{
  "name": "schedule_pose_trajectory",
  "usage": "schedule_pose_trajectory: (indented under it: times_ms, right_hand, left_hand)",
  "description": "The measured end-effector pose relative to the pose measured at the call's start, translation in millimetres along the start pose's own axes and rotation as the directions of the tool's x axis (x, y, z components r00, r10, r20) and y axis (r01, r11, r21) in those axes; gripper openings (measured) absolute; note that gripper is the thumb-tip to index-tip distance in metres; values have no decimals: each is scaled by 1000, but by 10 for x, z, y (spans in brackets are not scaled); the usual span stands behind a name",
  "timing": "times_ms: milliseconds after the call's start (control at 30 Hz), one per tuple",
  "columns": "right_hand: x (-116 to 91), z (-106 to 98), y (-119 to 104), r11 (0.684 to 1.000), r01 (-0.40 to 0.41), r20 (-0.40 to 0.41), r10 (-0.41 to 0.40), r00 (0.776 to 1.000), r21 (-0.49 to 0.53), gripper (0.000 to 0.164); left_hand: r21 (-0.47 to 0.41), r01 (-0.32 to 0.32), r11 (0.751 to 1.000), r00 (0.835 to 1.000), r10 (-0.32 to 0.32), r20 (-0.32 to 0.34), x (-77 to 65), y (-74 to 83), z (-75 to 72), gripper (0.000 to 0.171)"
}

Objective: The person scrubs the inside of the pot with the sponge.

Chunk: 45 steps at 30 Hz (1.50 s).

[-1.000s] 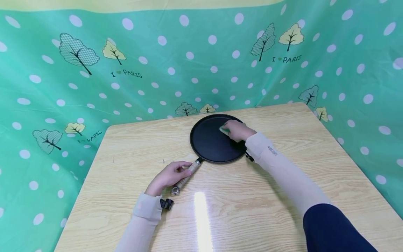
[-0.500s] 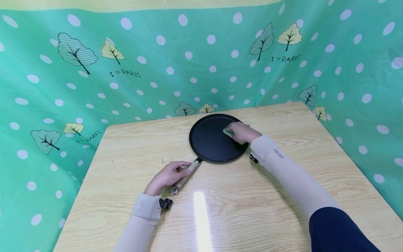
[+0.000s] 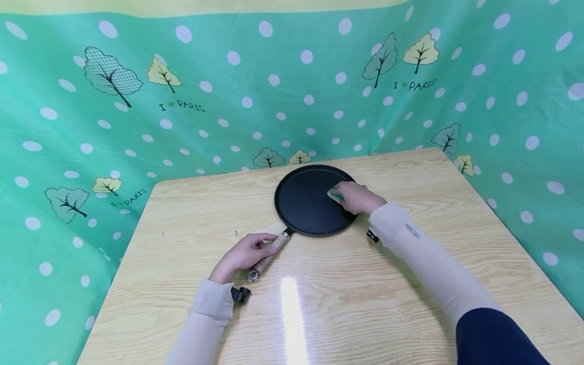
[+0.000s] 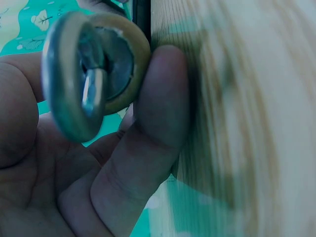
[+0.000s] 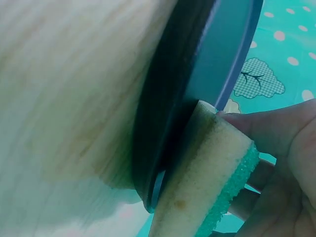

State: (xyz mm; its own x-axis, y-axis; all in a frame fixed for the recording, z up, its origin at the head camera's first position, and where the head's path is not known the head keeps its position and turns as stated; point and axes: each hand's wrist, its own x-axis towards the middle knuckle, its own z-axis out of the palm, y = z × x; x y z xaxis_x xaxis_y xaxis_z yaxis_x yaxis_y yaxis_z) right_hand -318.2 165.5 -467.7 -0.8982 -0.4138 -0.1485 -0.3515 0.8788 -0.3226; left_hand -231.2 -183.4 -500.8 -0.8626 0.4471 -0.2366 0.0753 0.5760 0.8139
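Note:
A round, flat black frying pan (image 3: 305, 203) lies on the wooden table, its handle (image 3: 269, 257) angled toward the near left. My left hand (image 3: 246, 252) grips that handle; in the left wrist view its metal hanging ring (image 4: 69, 74) stands out, with fingers (image 4: 165, 94) on either side of the handle. Over the right part of the pan, my right hand (image 3: 358, 196) holds a sponge (image 3: 335, 196). In the right wrist view the sponge (image 5: 207, 163) shows a pale foam body and a green scouring layer, with its pale side against the pan.
The wooden table (image 3: 365, 294) reaches to a green polka-dot cloth (image 3: 255, 66) hung behind and at both sides. A bright light reflection lies on the tabletop near the front. The pan sits close to the table's back edge.
My right hand has slid the sponge a little right and toward me across the pan. The left hand and the pan have stayed in place.

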Motion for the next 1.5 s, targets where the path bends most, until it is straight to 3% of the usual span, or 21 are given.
schedule_pose_trajectory:
  times_ms: [767, 1500]
  right_hand:
    - [-218, 36, -70, 1000, 25, -8, -25, 1000, -8, 46]
    - [-366, 138, -171, 991, 130, -65, -132, 989, -20, 43]
  left_hand:
    - [-17, 6, 1000, 1000, -6, -6, -11, 7, 8, 40]
    - [-17, 13, 1000, 1000, -14, -15, -16, 14, 12, 40]
